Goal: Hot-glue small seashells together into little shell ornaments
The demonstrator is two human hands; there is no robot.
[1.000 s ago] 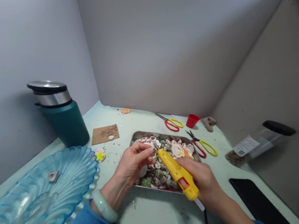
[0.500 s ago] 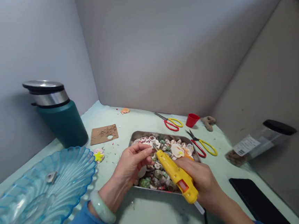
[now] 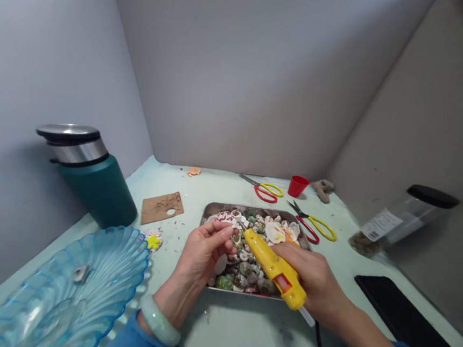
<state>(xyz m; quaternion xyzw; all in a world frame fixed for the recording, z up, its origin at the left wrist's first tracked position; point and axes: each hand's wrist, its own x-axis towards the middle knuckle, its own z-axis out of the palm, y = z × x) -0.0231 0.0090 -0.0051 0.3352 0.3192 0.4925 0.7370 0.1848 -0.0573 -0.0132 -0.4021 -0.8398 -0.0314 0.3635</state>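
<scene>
My right hand [image 3: 311,280] grips a yellow glue gun [image 3: 272,267] with its nozzle pointing up and left over a metal tray [image 3: 209,213] full of small shells. My left hand [image 3: 205,248] is closed in a pinch on a small shell [image 3: 233,229] right at the gun's tip. A pale green bangle [image 3: 160,321] and a blue sleeve are on my left wrist. The gun's cord runs down off the bottom edge.
A blue glass shell-shaped dish [image 3: 59,296] lies at the left, a green flask [image 3: 94,180] behind it. A cardboard piece [image 3: 161,207], two red-and-yellow scissors [image 3: 267,190] [image 3: 315,225], a red cup [image 3: 298,186], a plastic jar [image 3: 401,220] and a black phone [image 3: 398,313] surround the tray.
Both hands have stayed over the tray with only slight shifts; the gun's tip remains at the pinched shell.
</scene>
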